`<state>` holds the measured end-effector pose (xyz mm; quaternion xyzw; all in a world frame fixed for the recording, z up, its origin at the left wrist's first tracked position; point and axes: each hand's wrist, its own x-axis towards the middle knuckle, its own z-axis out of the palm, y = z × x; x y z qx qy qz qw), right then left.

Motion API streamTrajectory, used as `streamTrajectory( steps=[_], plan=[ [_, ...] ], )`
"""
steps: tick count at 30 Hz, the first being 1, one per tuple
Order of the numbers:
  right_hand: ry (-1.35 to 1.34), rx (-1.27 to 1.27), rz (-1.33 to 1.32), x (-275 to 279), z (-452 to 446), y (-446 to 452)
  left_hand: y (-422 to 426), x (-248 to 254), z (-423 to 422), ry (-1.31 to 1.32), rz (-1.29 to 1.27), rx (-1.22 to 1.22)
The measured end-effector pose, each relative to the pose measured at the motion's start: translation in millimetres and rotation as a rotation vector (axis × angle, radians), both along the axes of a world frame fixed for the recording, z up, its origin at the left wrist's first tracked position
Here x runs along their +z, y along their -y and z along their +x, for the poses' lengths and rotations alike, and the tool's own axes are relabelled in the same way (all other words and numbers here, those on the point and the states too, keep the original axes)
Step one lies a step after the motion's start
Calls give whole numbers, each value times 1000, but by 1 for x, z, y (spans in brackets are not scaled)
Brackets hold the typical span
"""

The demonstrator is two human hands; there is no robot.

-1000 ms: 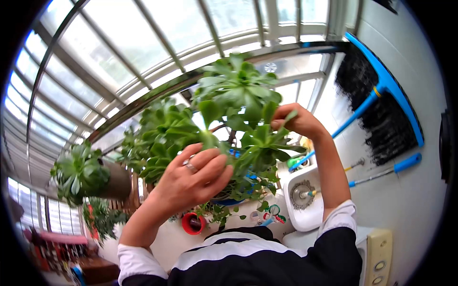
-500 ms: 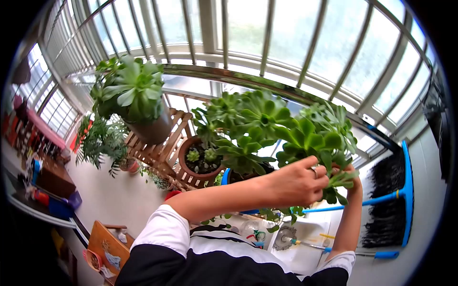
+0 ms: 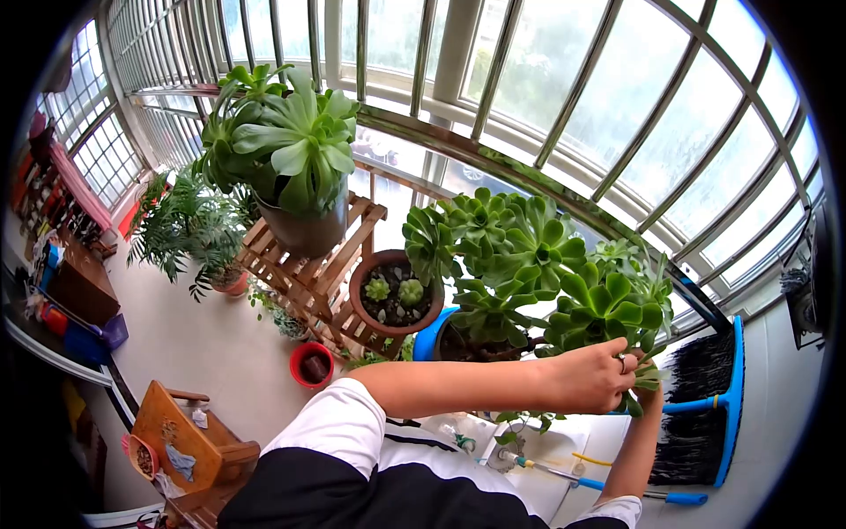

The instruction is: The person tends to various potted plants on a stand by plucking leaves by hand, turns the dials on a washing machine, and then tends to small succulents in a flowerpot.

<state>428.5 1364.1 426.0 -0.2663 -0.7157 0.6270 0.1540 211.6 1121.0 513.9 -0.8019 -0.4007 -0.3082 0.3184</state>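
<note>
Up at eleven o'clock, a big leafy succulent (image 3: 304, 150) towers over the wooden rack (image 3: 295, 286) at nine! Metal bars (image 3: 579, 79) sweep past one o'clock, and just off centre toward seven, a terracotta pot (image 3: 388, 327) shows two little rosettes. Round at eight, there's the red pot (image 3: 308, 384), and farther out a wooden chair (image 3: 159, 406)! Over at four, a blue broom (image 3: 733, 388), black bristles facing left!
</note>
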Motion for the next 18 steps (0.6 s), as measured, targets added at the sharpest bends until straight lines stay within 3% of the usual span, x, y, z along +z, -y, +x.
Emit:
streamTrajectory(
  steps=[4, 8, 13, 18],
  plan=[
    [162, -3, 38, -11, 10, 2, 3, 1, -4, -21, -48, -34],
    [4, -96, -330, -13, -1, 11, 6, 8, -9, -42, -110, -68],
    [-84, 57, -291, -1, -13, 20, 8, 11, -15, -97, -283, -63],
    [-75, -27, -261, 25, -24, 49, 15, 21, -17, -74, -352, -36]
  ],
)
